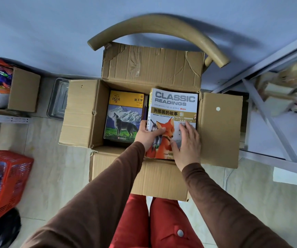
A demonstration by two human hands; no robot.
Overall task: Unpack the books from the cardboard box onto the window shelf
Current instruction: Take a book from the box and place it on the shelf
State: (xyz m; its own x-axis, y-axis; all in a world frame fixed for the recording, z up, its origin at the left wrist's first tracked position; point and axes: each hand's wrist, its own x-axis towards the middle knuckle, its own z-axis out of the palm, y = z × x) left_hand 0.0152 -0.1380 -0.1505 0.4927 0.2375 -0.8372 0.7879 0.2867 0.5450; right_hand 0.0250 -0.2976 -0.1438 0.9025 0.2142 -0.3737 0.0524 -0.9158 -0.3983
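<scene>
An open cardboard box (83, 113) sits on a chair below me, all flaps spread. Inside on the left lies a yellow book with a wolf on its cover (124, 116). On the right is a white fox book titled Classic Readings (174, 106), topping a stack whose spines show at its left edge. My left hand (148, 135) grips that stack's lower left edge, thumb on the cover. My right hand (187, 142) lies flat on the fox cover near its lower right corner, fingers spread. No window shelf is in view.
The chair's curved wooden backrest (158, 27) arcs behind the box. A metal tray (58, 99) leans at the box's left. A smaller carton with packets (24, 90) stands far left, a red plastic basket (4, 181) lower left. A white metal rack (273, 126) stands on the right.
</scene>
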